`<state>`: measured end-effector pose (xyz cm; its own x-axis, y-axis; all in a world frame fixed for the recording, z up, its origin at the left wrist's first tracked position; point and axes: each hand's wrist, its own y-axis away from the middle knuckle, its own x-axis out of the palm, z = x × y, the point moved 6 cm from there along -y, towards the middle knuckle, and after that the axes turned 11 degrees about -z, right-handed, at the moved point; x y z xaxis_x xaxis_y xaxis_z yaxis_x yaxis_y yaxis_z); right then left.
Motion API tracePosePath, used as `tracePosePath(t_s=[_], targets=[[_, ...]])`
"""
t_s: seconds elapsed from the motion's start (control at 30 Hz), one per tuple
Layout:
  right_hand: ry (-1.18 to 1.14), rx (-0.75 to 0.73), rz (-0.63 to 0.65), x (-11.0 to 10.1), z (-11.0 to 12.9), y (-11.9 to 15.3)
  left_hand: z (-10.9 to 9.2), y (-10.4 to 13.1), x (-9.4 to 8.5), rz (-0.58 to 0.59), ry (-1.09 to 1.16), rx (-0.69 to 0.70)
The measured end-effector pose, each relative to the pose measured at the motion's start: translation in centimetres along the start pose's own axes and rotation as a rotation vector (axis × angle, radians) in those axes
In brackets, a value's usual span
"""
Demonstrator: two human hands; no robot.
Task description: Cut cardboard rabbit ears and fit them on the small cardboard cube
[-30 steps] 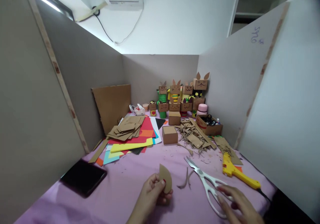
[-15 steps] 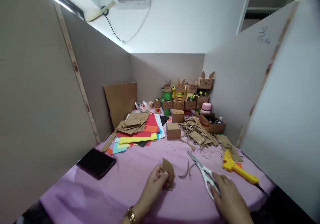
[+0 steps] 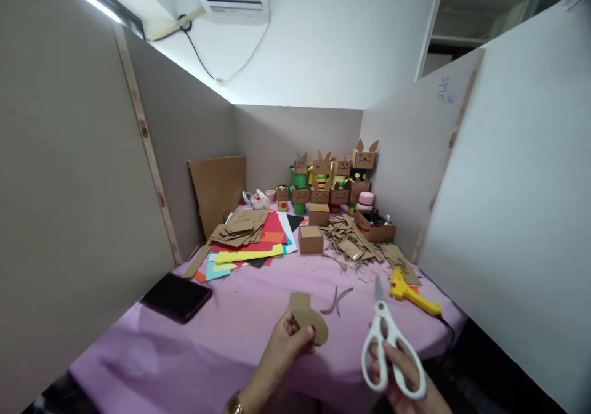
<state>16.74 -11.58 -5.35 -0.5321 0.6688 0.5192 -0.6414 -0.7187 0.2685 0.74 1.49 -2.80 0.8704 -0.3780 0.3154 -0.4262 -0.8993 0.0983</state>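
Between thumb and fingers, my left hand [image 3: 290, 347] pinches a cut cardboard piece [image 3: 310, 323] that has a rounded end and a straight tab. My right hand [image 3: 397, 365] grips a pair of white-handled scissors [image 3: 381, 315] raised above the table's front right, its fingers in the handle loops. The blades point away from me and look closed. Thin curved cardboard offcuts [image 3: 339, 300] lie on the cloth between the two hands.
A yellow glue gun [image 3: 413, 296] lies at the right, a black phone [image 3: 176, 298] at the left. Coloured paper [image 3: 249, 255], a plain cardboard box [image 3: 311, 240] and a heap of scraps [image 3: 346, 241] lie farther back. Cardboard animal figures [image 3: 321, 174] stand behind, by a scrap-filled tray [image 3: 381, 234].
My right hand has lifted the scissors off the cloth and turned them upright. The cardboard piece in my left hand has turned to show its flat face. The view has shifted right.
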Motion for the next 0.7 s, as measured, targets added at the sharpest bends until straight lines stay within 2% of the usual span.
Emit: tracePosePath(t_s=[0.07,0.13,0.2,0.27,0.37,0.53,0.6,0.7], targets=[[0.024,0.007,0.055,2.0,-0.8,1.9,0.0,1.6,0.6,0.031,0.002,-0.013],[0.085,-0.107,0.073,3.4,-0.6,3.2,0.0,3.0,1.2,0.072,0.017,-0.027],[0.124,-0.180,0.089,4.5,-0.5,4.1,0.2,4.1,1.6,0.119,0.046,-0.047],[0.135,-0.182,0.109,5.1,-0.7,4.7,0.6,4.8,1.7,0.137,0.066,-0.057],[0.128,-0.138,0.120,5.2,-1.5,5.1,0.7,5.5,1.7,0.133,0.066,-0.051],[0.193,0.032,0.157,4.6,-2.8,5.3,-0.6,7.4,2.4,0.239,0.203,-0.075],[0.158,0.146,0.196,4.4,-3.5,5.5,-1.1,8.2,2.8,0.319,0.260,-0.084],[0.084,0.282,0.289,4.6,-4.4,6.1,-1.2,8.6,3.2,0.440,0.208,-0.074]])
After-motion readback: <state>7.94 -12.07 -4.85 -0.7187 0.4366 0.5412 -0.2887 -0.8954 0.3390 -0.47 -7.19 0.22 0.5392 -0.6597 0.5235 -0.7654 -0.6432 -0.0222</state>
